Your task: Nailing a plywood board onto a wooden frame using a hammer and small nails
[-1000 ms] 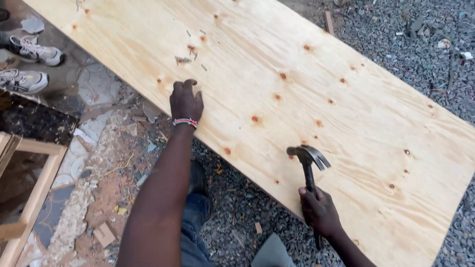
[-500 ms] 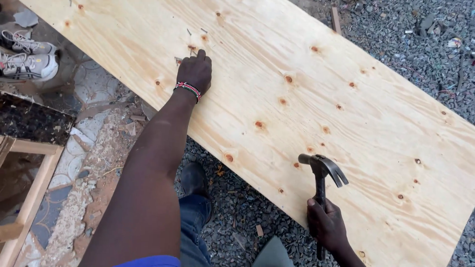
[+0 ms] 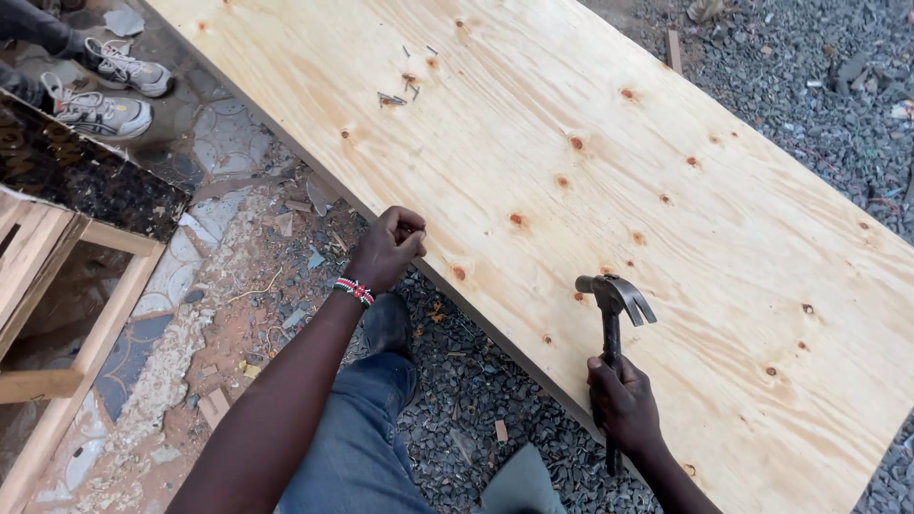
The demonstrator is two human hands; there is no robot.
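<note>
Left hand (image 3: 390,246) has come back from the scattered nails (image 3: 405,84), fingers pinched shut at the plywood sheet's (image 3: 609,162) edge; right hand (image 3: 624,405) grips the claw hammer (image 3: 612,328), ready for nailing.

One plywood sheet (image 3: 609,162) is lying across the ground, and one claw hammer (image 3: 612,324) is standing on it, gripped by one right hand (image 3: 624,405). One left hand (image 3: 388,249) is curling closed at the sheet's near edge, with one beaded bracelet (image 3: 354,290) sitting at its wrist. A small scatter of loose nails (image 3: 405,84), too small to count surely, is lying well beyond the left fingers (image 3: 411,228). Two sneakers (image 3: 109,90) are showing far off past those fingers.
</note>
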